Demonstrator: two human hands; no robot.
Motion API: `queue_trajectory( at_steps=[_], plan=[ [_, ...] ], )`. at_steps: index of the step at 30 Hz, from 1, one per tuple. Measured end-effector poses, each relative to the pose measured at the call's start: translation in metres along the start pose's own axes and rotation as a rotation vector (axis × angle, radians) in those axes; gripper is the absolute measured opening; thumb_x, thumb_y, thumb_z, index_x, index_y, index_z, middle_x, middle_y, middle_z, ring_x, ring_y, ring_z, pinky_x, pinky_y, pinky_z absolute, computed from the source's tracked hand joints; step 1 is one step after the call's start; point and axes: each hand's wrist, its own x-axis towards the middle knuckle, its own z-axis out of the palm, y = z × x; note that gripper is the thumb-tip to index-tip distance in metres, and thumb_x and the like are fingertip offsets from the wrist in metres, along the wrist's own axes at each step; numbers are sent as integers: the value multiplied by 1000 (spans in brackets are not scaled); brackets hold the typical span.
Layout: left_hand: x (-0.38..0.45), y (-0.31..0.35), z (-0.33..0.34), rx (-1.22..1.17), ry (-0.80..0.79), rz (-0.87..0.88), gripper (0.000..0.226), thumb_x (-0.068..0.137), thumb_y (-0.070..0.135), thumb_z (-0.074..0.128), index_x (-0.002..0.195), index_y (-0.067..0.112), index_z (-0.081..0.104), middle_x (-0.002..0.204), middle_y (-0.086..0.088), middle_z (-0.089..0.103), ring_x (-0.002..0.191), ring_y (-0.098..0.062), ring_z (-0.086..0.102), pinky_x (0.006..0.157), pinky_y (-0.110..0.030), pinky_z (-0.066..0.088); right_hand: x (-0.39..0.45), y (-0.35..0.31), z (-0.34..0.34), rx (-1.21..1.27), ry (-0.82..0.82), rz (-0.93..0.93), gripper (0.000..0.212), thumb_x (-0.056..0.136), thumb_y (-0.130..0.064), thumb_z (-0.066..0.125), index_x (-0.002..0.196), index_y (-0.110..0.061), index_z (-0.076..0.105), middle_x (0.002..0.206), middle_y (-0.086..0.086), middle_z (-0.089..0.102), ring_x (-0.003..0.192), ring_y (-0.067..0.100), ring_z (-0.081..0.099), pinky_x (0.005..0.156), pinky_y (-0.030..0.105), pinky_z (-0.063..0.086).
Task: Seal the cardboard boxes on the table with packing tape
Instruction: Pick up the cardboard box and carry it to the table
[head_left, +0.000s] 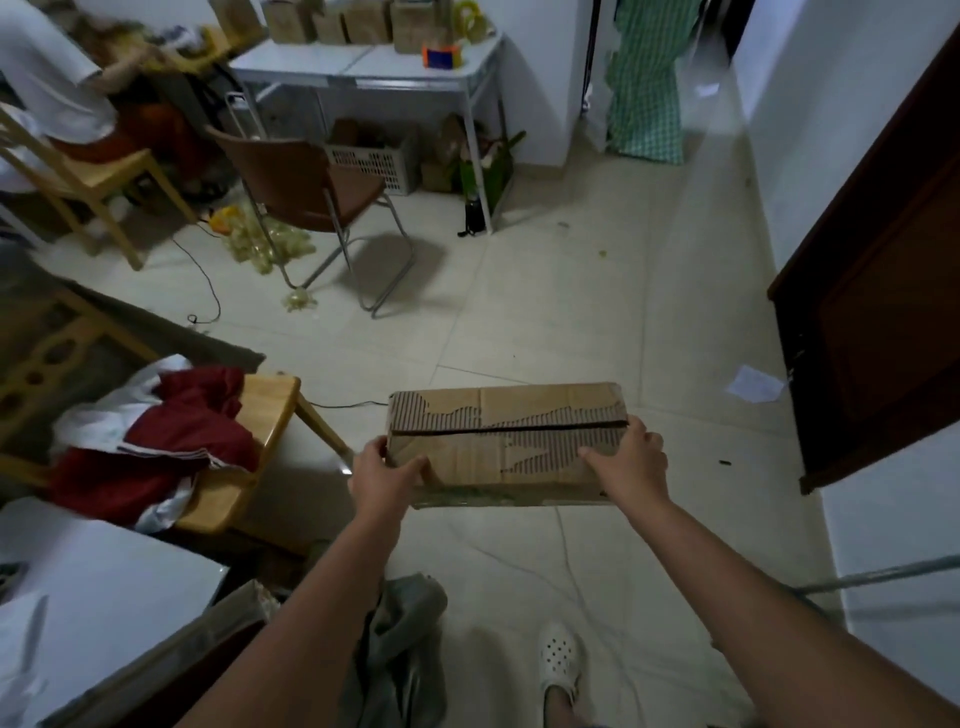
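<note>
Standing between you and the far white table (363, 65) are a brown chair (311, 192) on a metal frame and, at its left, a heap of pale yellowish bags (265, 241) on the tiled floor (545, 312), with a thin black cable (205, 280) trailing past them. On your near left a wooden chair (260, 415) carries a pile of red and white cloth (156, 436). On your right a dark wooden door (878, 312) stands open, and a scrap of white paper (756, 384) lies on the floor near its foot.

On the far table you have a row of brown cardboard boxes (332, 21), a yellow tape roll (470, 18) at their right end and a small orange and blue object (441, 54) near the table edge. Under that table sits a white slotted basket (382, 166); its contents are too dim to tell.

You hold one cardboard box (506, 441) out over the floor, well short of the table. Its top flaps are folded down, a dark slit showing between them, and patches of its outer paper are torn away to the ribbing. Your left hand (387, 478) grips its left end, thumb curled onto the top. Your right hand (631, 460) grips its right end, thumb lying over the top.
</note>
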Motion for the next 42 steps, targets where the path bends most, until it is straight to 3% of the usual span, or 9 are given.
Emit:
queue_trajectory(
  at_steps=[2, 8, 19, 26, 33, 37, 42],
  plan=[
    [15, 24, 10, -3, 2, 2, 47, 88, 13, 70, 132, 12, 52, 121, -7, 59, 111, -26, 61, 86, -41, 59, 24, -17, -9, -4, -2, -15, 71, 86, -31, 70, 143, -11, 33, 140, 18, 37, 128, 37, 38, 101, 43, 39],
    [65, 68, 28, 49, 56, 40, 51, 87, 17, 73, 133, 12, 52, 122, -5, 59, 104, -21, 61, 67, -24, 54, 87, -63, -24, -35, -36, -65, 72, 86, -34, 70, 143, -11, 33, 141, 19, 36, 128, 38, 38, 101, 43, 40],
    [171, 126, 37, 13, 49, 35, 49, 86, 16, 74, 130, 12, 54, 120, -8, 61, 108, -26, 60, 83, -38, 57, 170, -146, -16, -64, -27, -83, 70, 87, -34, 69, 143, -12, 33, 140, 17, 36, 128, 35, 38, 100, 42, 41],
    [291, 179, 3, -18, 29, 40, 53, 84, 14, 75, 132, 12, 53, 119, -7, 59, 109, -30, 59, 89, -49, 57, 230, -246, 29, -66, -11, -98, 73, 87, -35, 69, 144, -11, 32, 141, 18, 36, 128, 36, 38, 101, 43, 39],
    [405, 235, -49, -17, 35, 102, 52, 86, 14, 74, 133, 13, 52, 123, -7, 56, 110, -26, 58, 79, -34, 56, 278, -357, 83, -23, 1, -73, 75, 87, -35, 69, 146, -12, 29, 142, 16, 33, 130, 35, 36, 102, 43, 39],
    [450, 255, -65, -8, 47, 109, 54, 85, 14, 75, 135, 13, 52, 124, -6, 56, 112, -28, 56, 89, -45, 57, 297, -398, 102, -11, 23, -70, 75, 88, -34, 69, 147, -12, 28, 143, 16, 33, 131, 35, 35, 102, 43, 39],
    [487, 273, -83, -11, 45, 112, 54, 84, 18, 76, 133, 17, 52, 124, -5, 54, 114, -30, 56, 90, -51, 56, 323, -436, 120, -16, 11, -84, 71, 87, -33, 69, 144, -13, 33, 141, 16, 35, 129, 35, 37, 102, 44, 41]
  ],
)
